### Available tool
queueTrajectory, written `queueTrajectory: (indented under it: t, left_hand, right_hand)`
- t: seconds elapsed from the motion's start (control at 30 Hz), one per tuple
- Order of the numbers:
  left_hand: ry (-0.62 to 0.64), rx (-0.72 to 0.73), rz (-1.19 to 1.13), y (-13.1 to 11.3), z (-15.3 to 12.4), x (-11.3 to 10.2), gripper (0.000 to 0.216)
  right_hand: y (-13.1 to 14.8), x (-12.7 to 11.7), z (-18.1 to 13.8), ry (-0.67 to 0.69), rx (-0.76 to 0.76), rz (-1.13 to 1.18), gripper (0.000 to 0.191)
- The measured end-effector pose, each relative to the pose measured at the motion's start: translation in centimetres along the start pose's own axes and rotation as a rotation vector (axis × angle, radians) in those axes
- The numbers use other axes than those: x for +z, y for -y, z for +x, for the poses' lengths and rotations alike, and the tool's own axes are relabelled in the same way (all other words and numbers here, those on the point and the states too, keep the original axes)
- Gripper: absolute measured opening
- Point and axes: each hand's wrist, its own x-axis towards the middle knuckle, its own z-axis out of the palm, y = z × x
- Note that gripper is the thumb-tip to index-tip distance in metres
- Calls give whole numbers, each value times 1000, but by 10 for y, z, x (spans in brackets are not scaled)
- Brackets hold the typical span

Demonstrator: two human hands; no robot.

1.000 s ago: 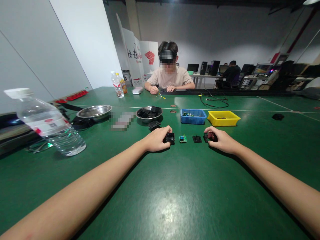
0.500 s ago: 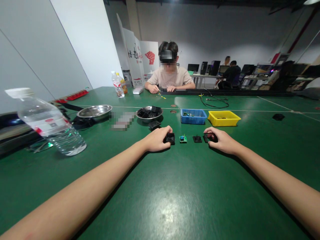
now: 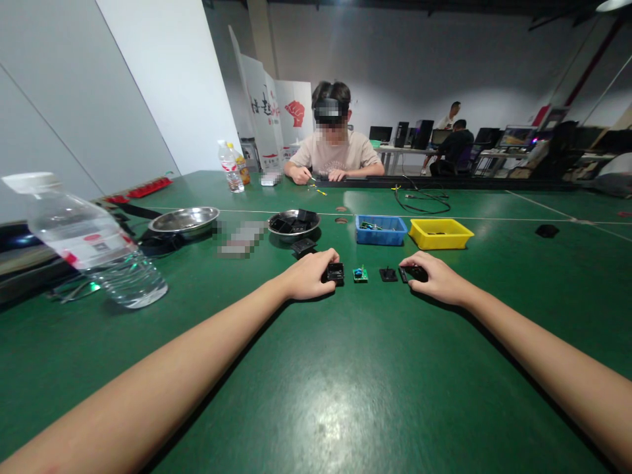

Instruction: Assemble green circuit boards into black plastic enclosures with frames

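So the person at the green table (image 3: 316,395) has both arms stretched out. The left hand (image 3: 311,275) has its fingers curled shut around a small black square plastic housing (image 3: 336,272), which sits on the tabletop. The right hand (image 3: 437,280) is closed the same way over a dark plastic shell (image 3: 413,272). Between them lie a tiny green circuit board (image 3: 360,274) and a flat black square piece (image 3: 388,274), each apart from the other. Just beyond are a blue plastic bin (image 3: 381,230), a yellow plastic bin (image 3: 441,234) and, further left, a steel bowl of black parts (image 3: 294,225). My read is that it's early days: all four pieces are separate and nothing is fitted together.
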Motion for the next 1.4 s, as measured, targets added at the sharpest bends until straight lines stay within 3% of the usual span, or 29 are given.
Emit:
queueTrajectory:
  t: [1.4]
  left_hand:
    - [-3, 12, 1, 1, 1, 1, 26]
  right_hand:
    - [-1, -1, 0, 30, -1, -44, 37]
